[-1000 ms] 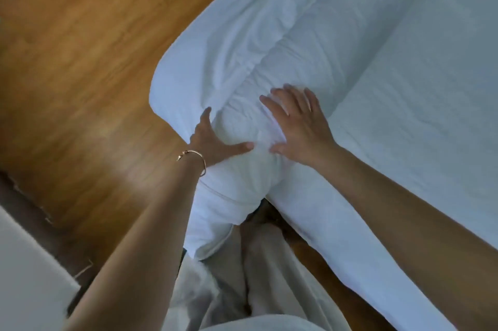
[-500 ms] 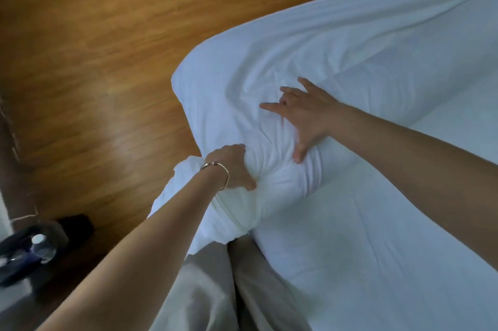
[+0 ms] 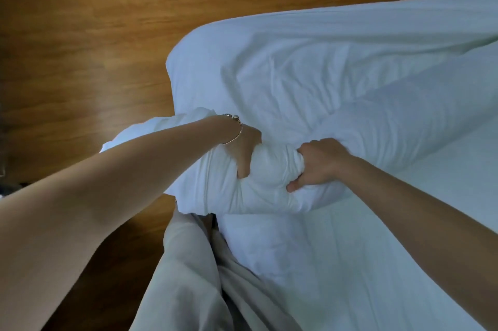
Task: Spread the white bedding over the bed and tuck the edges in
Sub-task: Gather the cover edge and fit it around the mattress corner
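Both hands grip bunched bedding (image 3: 269, 177) at bed (image 3: 404, 263) corner: left hand (image 3: 244, 151) at 9 o'clock, right hand (image 3: 319, 163) at 3. Spreading partial; tucking remains.

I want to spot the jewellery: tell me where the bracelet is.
In the head view, the bracelet circles the left wrist, left of centre, just behind the left hand gripping the bunched white bedding.

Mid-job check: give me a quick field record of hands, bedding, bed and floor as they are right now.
left hand: grips a bunched fold of the white bedding, bracelet on wrist
right hand: grips the same bunch from the other side
bedding state: rumpled roll at the bed corner, not spread flat
tucking: cannot tell
floor: wood, left of the bed
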Motion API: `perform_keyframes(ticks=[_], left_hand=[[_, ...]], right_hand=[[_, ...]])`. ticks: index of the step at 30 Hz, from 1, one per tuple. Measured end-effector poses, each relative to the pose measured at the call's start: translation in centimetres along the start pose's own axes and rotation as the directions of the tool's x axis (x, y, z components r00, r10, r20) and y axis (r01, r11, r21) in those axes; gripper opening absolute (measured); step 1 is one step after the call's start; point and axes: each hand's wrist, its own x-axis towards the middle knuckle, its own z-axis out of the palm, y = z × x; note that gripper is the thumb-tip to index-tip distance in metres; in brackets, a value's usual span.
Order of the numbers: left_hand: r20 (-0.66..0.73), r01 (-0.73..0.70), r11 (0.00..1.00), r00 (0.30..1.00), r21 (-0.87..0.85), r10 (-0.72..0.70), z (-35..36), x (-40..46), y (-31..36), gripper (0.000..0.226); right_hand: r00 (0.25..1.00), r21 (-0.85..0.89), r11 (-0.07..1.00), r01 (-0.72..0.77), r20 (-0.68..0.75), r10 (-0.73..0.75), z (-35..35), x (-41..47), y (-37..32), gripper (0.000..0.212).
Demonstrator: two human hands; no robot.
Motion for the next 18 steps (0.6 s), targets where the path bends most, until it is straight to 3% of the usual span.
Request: perform_keyframes(ticks=[4, 6, 7, 8, 9, 10, 11, 12, 13, 14, 16, 18], left_hand=[[0.021, 0.029, 0.998, 0.999, -0.047, -0.028, -2.2, 1.7, -1.4, 0.066], [-0.24, 0.048, 0.994, 0.971, 0.103, -0.022, -2.0, 1.5, -2.2, 0.085], [-0.471, 0.107, 0.964, 0.882, 0.244, 0.021, -0.8, 1.4, -2.4, 0.096], [-0.695, 0.2, 0.93, 0.715, 0.307, 0.076, 1.1, 1.0, -2.2, 0.099], [-0.85, 0.266, 0.932, 0.521, 0.246, 0.075, 3.5, 0.5, -1.7, 0.095], [-0.92, 0.276, 0.954, 0.392, 0.117, -0.001, 5.7, -0.2, -1.0, 0.088], [-0.898, 0.266, 0.964, 0.419, -0.02, -0.134, 7.2, -0.7, -0.6, 0.086], [-0.806, 0.283, 0.95, 0.528, -0.13, -0.267, 7.9, -0.8, -0.5, 0.089], [-0.714, 0.308, 0.937, 0.618, -0.166, -0.33, 8.0, -0.2, -0.8, 0.095], [-0.671, 0.311, 0.938, 0.664, -0.151, -0.328, 7.5, 0.5, -1.2, 0.102], [-0.659, 0.259, 0.958, 0.7, -0.123, -0.274, 5.8, 2.1, -2.0, 0.108], [-0.7, 0.229, 0.971, 0.683, -0.064, -0.207, 4.7, 3.6, -2.9, 0.102]], right_hand=[[0.996, 0.163, 0.983, -0.084, 0.045, 0.078, -0.1, 2.1, 0.7, 0.097], [0.989, 0.282, 0.949, -0.142, 0.078, 0.124, 0.1, 3.2, 1.4, 0.102], [0.987, 0.33, 0.931, -0.156, 0.092, 0.133, 0.1, 3.7, 1.7, 0.104], [0.985, 0.382, 0.91, -0.163, 0.109, 0.13, 0.0, 4.2, 2.0, 0.105], [0.985, 0.429, 0.889, -0.16, 0.124, 0.118, -0.2, 4.7, 2.3, 0.103], [0.985, 0.464, 0.872, -0.155, 0.141, 0.1, -0.4, 5.0, 2.4, 0.098], [0.984, 0.476, 0.867, -0.149, 0.157, 0.083, -0.8, 5.1, 2.3, 0.091], [0.983, 0.468, 0.871, -0.15, 0.167, 0.08, -1.0, 5.3, 2.2, 0.086], [0.984, 0.454, 0.88, -0.141, 0.159, 0.076, -1.1, 5.4, 2.1, 0.086], [0.986, 0.436, 0.889, -0.14, 0.148, 0.082, -1.3, 5.4, 2.1, 0.09], [0.986, 0.347, 0.925, -0.153, 0.12, 0.118, -1.7, 4.9, 1.8, 0.098], [0.983, 0.186, 0.969, -0.163, -0.054, 0.176, -1.9, 4.1, 1.4, 0.098]])
